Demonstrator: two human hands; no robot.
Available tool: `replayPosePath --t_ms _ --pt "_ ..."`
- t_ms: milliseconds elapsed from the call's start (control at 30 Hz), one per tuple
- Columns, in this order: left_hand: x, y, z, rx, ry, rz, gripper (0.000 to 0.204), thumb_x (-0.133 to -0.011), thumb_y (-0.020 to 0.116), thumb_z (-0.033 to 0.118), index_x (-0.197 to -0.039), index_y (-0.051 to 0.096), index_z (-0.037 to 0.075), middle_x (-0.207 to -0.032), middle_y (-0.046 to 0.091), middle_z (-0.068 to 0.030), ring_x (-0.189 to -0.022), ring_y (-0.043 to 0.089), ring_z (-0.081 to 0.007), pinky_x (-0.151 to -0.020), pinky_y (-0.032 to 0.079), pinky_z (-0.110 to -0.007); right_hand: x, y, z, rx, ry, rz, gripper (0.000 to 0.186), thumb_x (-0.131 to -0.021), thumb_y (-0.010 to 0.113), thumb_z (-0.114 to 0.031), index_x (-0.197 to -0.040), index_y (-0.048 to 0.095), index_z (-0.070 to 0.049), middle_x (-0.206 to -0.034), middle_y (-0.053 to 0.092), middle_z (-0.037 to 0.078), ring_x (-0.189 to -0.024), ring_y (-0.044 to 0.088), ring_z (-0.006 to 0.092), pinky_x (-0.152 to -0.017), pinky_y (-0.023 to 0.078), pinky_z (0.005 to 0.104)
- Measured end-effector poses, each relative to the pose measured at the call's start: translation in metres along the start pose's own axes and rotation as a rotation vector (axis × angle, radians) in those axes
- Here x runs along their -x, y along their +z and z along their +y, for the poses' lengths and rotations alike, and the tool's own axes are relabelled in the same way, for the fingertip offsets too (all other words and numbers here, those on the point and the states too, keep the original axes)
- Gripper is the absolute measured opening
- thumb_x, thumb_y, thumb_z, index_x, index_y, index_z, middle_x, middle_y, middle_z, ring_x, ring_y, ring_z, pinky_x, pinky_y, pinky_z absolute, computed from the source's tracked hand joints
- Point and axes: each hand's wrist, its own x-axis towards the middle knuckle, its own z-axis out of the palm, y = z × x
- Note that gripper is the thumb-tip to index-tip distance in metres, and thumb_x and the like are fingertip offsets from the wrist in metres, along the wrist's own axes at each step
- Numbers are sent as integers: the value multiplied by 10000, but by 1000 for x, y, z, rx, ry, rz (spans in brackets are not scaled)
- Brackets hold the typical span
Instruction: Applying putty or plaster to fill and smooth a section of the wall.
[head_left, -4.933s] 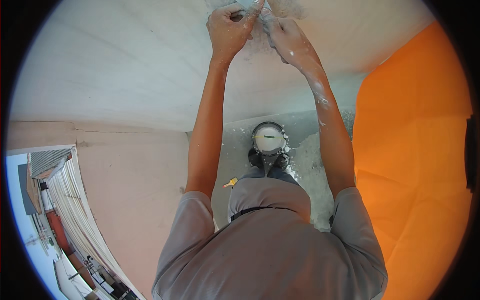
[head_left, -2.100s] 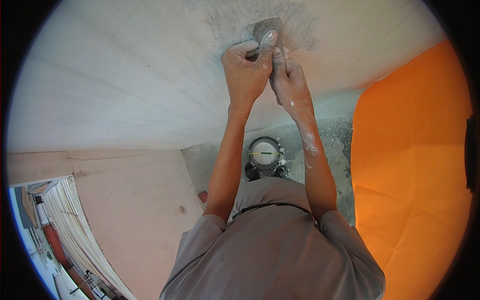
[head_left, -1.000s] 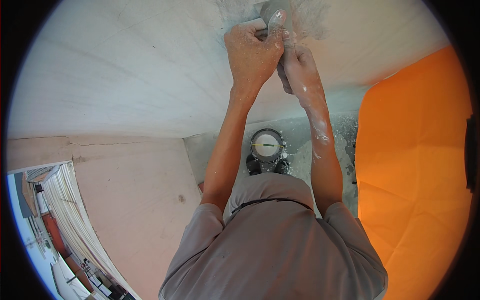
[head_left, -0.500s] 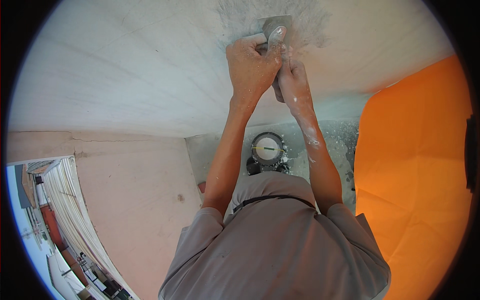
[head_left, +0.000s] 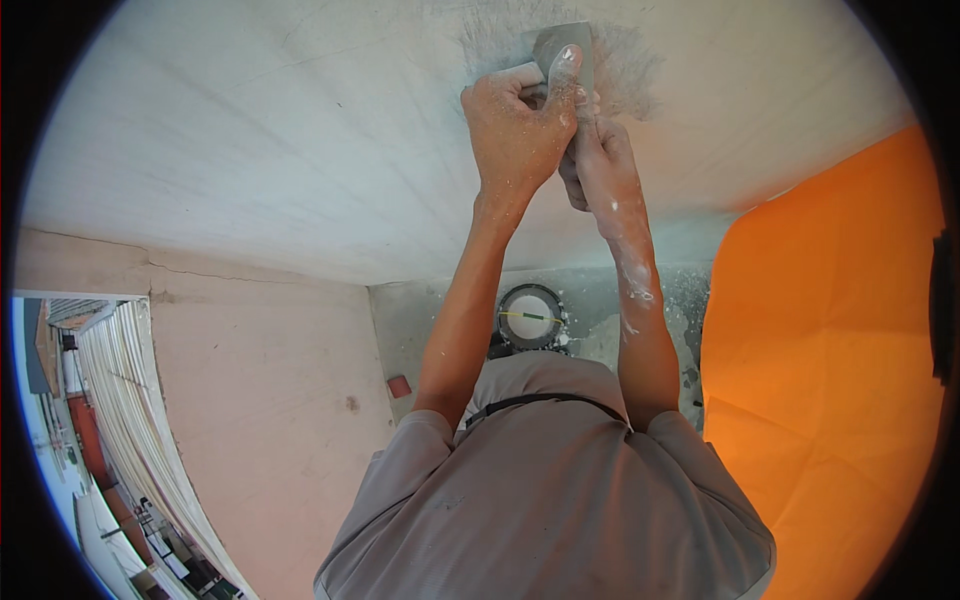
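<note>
At the top of the view a putty knife [head_left: 585,62] with a thin grey blade lies against the pale wall [head_left: 300,140], over a smeared grey patch [head_left: 628,80]. My right hand [head_left: 612,185], dusted with white, is closed around its handle below the blade. Pressed up beside it, my left hand [head_left: 515,130] has its thumb on the face of the blade and its other fingers curled. White powder coats the left thumb. Both hands hide most of the handle, and both forearms reach up toward the wall.
Below my arms a dark round bucket [head_left: 530,312] with white contents stands on the white-spattered floor [head_left: 415,315]. A large orange sheet [head_left: 820,370] hangs at the right. At the left are a pinkish wall [head_left: 270,390] and a window with a pale curtain [head_left: 145,400]. A small red object [head_left: 399,386] lies near that wall.
My hands and the putty knife have shifted slightly right in the picture, and the whole view has tilted a little. Both hands keep their hold. The small red object shows more fully.
</note>
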Motion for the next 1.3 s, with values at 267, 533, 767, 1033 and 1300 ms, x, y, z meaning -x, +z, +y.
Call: replayPosePath --t_ms 267,533,767,1033,1300 --pt "-2 5 -9 36 -40 27 393 -943 729 310 -757 756 -36 -561 655 -70 -511 534 -83 -511 424 -282 -3 16 -6 -163 -68 98 563 -1075 388 -559 -705 447 -139 -528 355 -78 -385 285 34 -354 190 248" --pt "2 7 2 49 -83 -8 434 -971 716 310 -764 738 -70 -694 741 -107 -627 664 -103 -623 522 -255 1 10 -3 -109 -25 108 688 -1074 363 -581 -631 508 -76 -491 411 -42 -395 379 83 -386 304 302" --pt "5 5 -24 -89 -54 -78 443 -981 706 287 -744 712 -88 -644 713 -88 -596 603 -69 -570 481 -254 -2 4 -4 -23 -12 131 715 -1072 380 -577 -641 531 -27 -515 443 8 -448 419 123 -447 359 339" --pt "13 17 -10 59 -4 63 498 -993 698 288 -633 641 -50 -521 561 -4 -540 447 -53 -489 369 -276 2 -11 -9 192 -126 193 721 -1074 424 -514 -622 507 42 -545 407 86 -563 451 177 -576 414 384" --pt "14 27 -8 121 -38 127 530 -1024 653 306 -646 644 -66 -562 611 -37 -570 513 -57 -522 410 -254 5 -10 -14 165 -85 115 637 -1084 421 -476 -720 575 24 -556 487 77 -562 499 168 -588 427 374"
